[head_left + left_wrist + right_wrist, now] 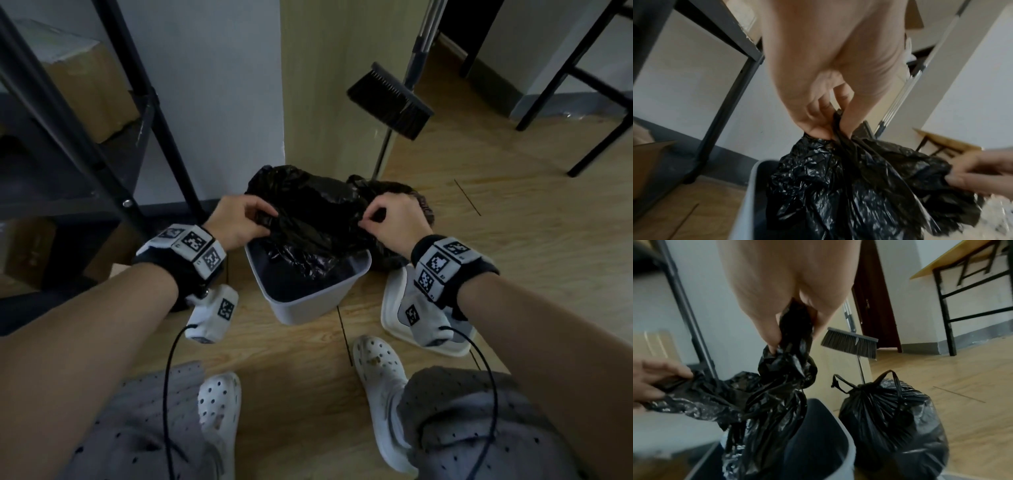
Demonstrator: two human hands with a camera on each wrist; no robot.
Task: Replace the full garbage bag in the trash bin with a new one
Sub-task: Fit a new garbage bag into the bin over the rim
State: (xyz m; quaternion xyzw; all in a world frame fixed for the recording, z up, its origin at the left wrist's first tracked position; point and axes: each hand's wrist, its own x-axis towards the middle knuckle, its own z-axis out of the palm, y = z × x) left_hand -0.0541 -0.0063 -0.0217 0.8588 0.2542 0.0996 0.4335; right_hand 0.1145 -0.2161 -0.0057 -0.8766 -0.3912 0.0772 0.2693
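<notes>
A white trash bin [308, 301] stands on the wood floor between my feet and the wall corner. A new black garbage bag [308, 219] hangs crumpled into its mouth. My left hand [239, 219] pinches the bag's left edge, and in the left wrist view the left hand [830, 126] has plastic [849, 186] bunched between thumb and fingers. My right hand [387, 216] pinches the right edge; the right wrist view shows that hand [789, 331] gripping a twisted bunch of the bag [777, 402]. The full bag [892, 415], tied at the top, sits on the floor just right of the bin [844, 451].
The bin's white lid [394, 308] lies on the floor to the right, under my right wrist. A broom [390, 99] leans against the corner behind the bin. A black metal shelf [102, 137] with cardboard boxes stands on the left. A table's legs [582, 102] stand at the far right.
</notes>
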